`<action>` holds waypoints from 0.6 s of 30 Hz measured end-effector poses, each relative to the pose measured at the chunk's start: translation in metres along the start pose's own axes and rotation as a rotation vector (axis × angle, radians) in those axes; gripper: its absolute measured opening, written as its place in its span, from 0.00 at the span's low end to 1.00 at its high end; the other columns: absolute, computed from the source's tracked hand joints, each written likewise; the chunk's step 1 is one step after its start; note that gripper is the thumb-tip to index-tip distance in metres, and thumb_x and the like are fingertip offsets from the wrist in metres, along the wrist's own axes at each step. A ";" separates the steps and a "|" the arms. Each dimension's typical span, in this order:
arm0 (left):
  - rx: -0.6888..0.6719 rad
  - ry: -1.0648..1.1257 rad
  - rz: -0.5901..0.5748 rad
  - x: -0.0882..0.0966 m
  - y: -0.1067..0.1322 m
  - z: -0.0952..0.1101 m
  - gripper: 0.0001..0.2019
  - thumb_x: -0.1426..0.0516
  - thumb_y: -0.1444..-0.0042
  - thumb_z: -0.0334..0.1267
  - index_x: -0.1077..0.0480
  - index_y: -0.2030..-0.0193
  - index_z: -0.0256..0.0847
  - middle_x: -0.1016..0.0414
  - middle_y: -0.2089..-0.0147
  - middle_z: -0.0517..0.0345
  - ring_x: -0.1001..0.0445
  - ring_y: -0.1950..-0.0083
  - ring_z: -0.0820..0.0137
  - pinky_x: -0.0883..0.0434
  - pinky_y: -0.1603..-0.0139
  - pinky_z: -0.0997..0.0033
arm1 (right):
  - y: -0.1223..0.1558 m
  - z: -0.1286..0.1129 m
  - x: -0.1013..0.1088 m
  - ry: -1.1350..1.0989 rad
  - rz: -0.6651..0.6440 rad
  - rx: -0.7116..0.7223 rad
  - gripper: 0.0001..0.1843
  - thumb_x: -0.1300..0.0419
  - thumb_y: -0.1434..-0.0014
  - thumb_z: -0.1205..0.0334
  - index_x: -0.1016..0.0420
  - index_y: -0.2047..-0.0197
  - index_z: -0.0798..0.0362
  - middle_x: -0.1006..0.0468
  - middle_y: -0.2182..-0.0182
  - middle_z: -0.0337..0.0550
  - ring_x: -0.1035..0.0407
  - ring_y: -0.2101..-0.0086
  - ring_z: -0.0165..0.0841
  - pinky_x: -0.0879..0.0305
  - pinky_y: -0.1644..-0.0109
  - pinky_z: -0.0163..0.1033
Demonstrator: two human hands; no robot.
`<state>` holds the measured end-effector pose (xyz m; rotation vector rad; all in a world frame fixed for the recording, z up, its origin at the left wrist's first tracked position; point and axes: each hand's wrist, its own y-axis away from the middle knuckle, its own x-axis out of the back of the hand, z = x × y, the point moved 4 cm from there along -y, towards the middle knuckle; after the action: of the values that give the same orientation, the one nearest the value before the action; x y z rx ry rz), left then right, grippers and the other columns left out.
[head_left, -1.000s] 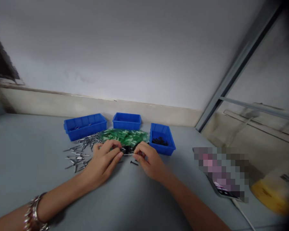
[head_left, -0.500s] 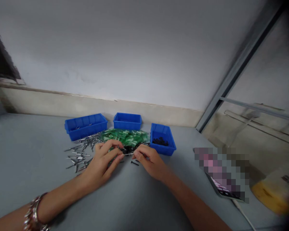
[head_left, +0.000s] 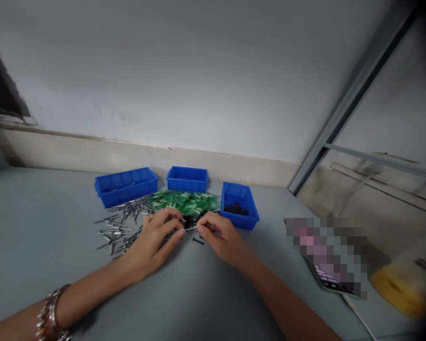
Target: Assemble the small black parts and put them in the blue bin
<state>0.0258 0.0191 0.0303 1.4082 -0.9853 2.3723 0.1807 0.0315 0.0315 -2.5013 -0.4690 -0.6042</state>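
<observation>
Both hands work close together low over the smooth grey tabletop. Left hand and right hand each pinch narrowly, thumb to finger, at opposite ends of a thin silvery metal rod, which spans the short gap between them; two-ended support presumably keeps so slight a piece steady. Fingers cover its ends and the view is soft, so how firmly the left grips is uncertain.

Loose silvery metal pins lie spread left of the left hand; a single black screw lies just below the right fingertips. Likely kept in reach: a clear plastic bag of green pieces, just beyond the hands.

Containers: long blue plastic tray, left, a few small silvery bits; short blue plastic tray, middle, floor mostly hidden; deep blue plastic tray, right, a heap of black screws.
</observation>
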 end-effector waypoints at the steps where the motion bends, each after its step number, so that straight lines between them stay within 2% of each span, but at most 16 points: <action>1: 0.002 0.009 -0.015 -0.001 0.000 -0.001 0.14 0.58 0.38 0.41 0.33 0.65 0.42 0.36 0.55 0.55 0.37 0.51 0.64 0.41 0.55 0.63 | 0.000 0.001 0.000 0.002 0.002 0.001 0.07 0.49 0.43 0.66 0.35 0.73 0.55 0.35 0.75 0.37 0.41 0.73 0.25 0.45 0.69 0.31; 8: -0.019 0.036 0.031 0.001 0.000 -0.002 0.14 0.57 0.38 0.39 0.34 0.68 0.40 0.36 0.56 0.53 0.37 0.52 0.64 0.40 0.55 0.63 | 0.001 0.003 -0.001 0.019 0.006 -0.012 0.06 0.48 0.43 0.63 0.33 0.69 0.55 0.34 0.74 0.37 0.40 0.73 0.25 0.44 0.69 0.31; 14: -0.031 0.031 0.055 0.003 0.001 0.000 0.12 0.56 0.39 0.38 0.34 0.67 0.40 0.36 0.55 0.52 0.39 0.50 0.63 0.40 0.54 0.62 | 0.000 0.003 0.000 0.063 -0.011 -0.053 0.14 0.51 0.41 0.60 0.33 0.74 0.55 0.34 0.75 0.38 0.40 0.72 0.26 0.45 0.69 0.33; 18: -0.017 0.027 0.061 0.003 0.001 0.001 0.10 0.56 0.39 0.38 0.35 0.63 0.41 0.37 0.54 0.52 0.39 0.49 0.62 0.40 0.54 0.61 | -0.001 0.003 0.001 0.021 -0.008 -0.046 0.11 0.50 0.42 0.63 0.35 0.75 0.55 0.35 0.75 0.38 0.40 0.72 0.26 0.44 0.69 0.32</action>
<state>0.0245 0.0169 0.0323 1.3547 -1.0538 2.4133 0.1818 0.0341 0.0296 -2.5351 -0.4623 -0.6504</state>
